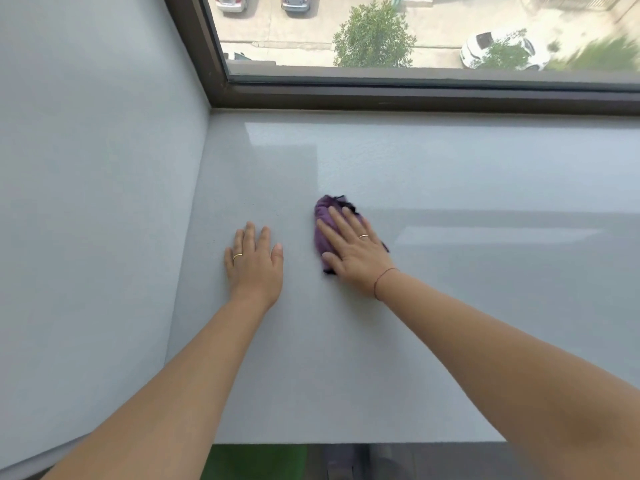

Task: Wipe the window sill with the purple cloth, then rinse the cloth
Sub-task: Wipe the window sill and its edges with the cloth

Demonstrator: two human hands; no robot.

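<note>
A wide, pale grey window sill (450, 188) runs below a dark-framed window. The purple cloth (325, 211) lies bunched on the sill near its middle. My right hand (353, 247) presses flat on top of the cloth, fingers spread, covering most of it. My left hand (252, 261) rests flat on the bare sill to the left of the cloth, palm down, holding nothing. Both hands wear a ring.
The dark window frame (415, 95) borders the sill at the back. A pale side wall (97, 168) closes the sill on the left. The sill's front edge (346, 442) is at the bottom, with something green (256, 460) below it.
</note>
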